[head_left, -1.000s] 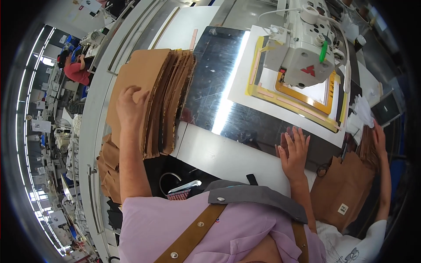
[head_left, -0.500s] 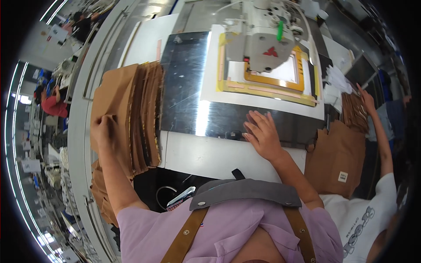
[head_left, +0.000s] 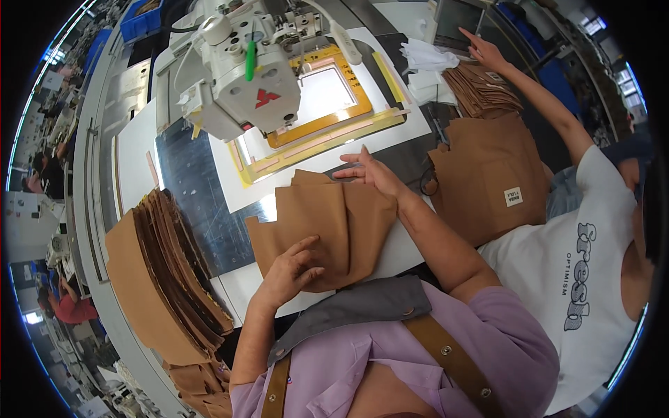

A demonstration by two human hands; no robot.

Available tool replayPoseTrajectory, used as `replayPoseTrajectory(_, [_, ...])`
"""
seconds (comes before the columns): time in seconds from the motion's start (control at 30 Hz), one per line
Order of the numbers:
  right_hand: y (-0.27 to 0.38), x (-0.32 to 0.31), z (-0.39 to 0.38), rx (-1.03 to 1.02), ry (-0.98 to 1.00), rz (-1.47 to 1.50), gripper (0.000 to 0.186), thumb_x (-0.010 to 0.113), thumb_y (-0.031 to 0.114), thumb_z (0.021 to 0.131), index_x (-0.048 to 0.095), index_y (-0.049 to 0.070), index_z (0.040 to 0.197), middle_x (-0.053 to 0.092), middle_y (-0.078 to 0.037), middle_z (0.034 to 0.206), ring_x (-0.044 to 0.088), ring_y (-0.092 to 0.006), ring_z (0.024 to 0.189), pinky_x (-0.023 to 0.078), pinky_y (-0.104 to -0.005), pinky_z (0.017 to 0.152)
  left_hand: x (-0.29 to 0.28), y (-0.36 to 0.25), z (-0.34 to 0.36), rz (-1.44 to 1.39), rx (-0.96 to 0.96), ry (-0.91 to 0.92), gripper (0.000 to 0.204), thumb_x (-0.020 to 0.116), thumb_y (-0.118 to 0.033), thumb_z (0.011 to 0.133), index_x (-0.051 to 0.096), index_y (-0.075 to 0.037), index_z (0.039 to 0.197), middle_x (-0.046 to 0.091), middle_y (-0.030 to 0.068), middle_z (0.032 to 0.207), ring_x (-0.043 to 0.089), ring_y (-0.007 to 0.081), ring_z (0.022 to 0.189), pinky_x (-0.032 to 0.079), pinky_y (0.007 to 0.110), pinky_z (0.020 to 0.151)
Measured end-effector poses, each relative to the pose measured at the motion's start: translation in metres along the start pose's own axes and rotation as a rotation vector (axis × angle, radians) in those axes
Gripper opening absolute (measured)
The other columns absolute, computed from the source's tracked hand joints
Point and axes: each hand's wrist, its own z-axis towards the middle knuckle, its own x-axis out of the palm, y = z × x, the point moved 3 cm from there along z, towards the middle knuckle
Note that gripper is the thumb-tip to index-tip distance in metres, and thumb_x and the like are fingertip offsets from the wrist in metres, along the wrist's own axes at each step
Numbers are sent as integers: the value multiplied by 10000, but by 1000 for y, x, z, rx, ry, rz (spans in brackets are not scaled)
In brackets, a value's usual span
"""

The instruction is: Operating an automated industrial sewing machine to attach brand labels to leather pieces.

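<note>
A brown fabric panel point(head_left: 313, 223) with notched upper edges hangs folded in front of my chest, over the near edge of the white table. My left hand point(head_left: 293, 275) is at its lower left part, fingers bent over the cloth and gripping it. My right hand point(head_left: 373, 173) is at the panel's upper right edge, with its fingers stretched out and apart. Beyond the panel stands a white sewing machine head point(head_left: 244, 90) with a green clip. Under it lies a yellow-orange frame point(head_left: 324, 125) on a white sheet. A thick stack of brown panels point(head_left: 139, 279) lies to the left.
At right, a brown piece with a white label point(head_left: 488, 174) lies beside a co-worker in a white shirt point(head_left: 578, 279). The co-worker's hand point(head_left: 484, 52) reaches past a smaller brown stack point(head_left: 481, 90) and white cloths point(head_left: 428, 59). A blue bin point(head_left: 143, 21) is at the far left.
My left hand has come off the left stack and moved right with a brown panel. My right hand has shifted to that panel's upper right edge. The view has turned rightward.
</note>
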Motion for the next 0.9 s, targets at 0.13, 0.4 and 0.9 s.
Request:
replayPoseTrajectory(0.13, [11, -18, -14, -171, -37, -449, 757, 637, 546, 1031, 495, -38, 1491, 728, -182, 1159, 706, -214, 964, 574, -363, 860, -8, 2, 13, 11, -285, -238, 471, 865, -157, 831, 682, -45, 1250, 603, 168, 1428, 705, 324, 1071, 564, 415, 899])
replayPoseTrajectory(0.4, [32, -9, -33, -201, 73, -924, 288, 779, 270, 968, 719, 29, 1114, 694, -32, 824, 605, -129, 743, 501, -289, 702, -25, 37, 29, 575, 18, -474, 396, 909, -94, 740, 651, -26, 1033, 643, 154, 1354, 601, 310, 1217, 491, 439, 1030])
replayPoseTrajectory(0.9, [34, -32, -23, -500, -287, -979, 464, 778, 192, 885, 549, 36, 1258, 677, -134, 1058, 705, -265, 935, 575, -398, 839, -82, 105, -3, -389, -315, -560, 388, 735, -84, 943, 560, -7, 1281, 673, 66, 1184, 622, 167, 1138, 462, 346, 1053])
